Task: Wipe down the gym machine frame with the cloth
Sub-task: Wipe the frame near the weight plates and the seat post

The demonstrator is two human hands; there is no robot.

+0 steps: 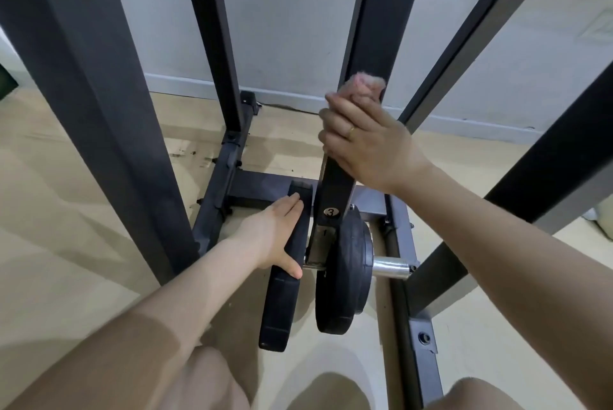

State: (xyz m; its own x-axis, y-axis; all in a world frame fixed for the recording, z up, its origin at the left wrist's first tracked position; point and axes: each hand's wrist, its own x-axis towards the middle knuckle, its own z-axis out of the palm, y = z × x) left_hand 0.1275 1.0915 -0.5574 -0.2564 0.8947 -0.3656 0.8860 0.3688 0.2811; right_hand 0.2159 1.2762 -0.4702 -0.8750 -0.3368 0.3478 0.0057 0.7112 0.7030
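Mid-wipe: your right hand (368,141) grips the pink cloth (366,81) around the upright bar (374,28) at 12 o'clock; your left hand (275,237), fingers straight, steadies the weight plate (282,303); most frame apparently remains.

Beige floor (66,197), white wall (292,21) with pale baseboard (185,86) behind; dark cable (292,108) along the baseboard, floor scuffs (185,154) nearby.

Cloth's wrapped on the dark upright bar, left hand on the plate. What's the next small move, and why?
Probably slide the right hand down the upright bar toward the "3" sticker. It grips the pink cloth around the bar, and bare bar shows below it; the left hand lies flat on the weight plate.
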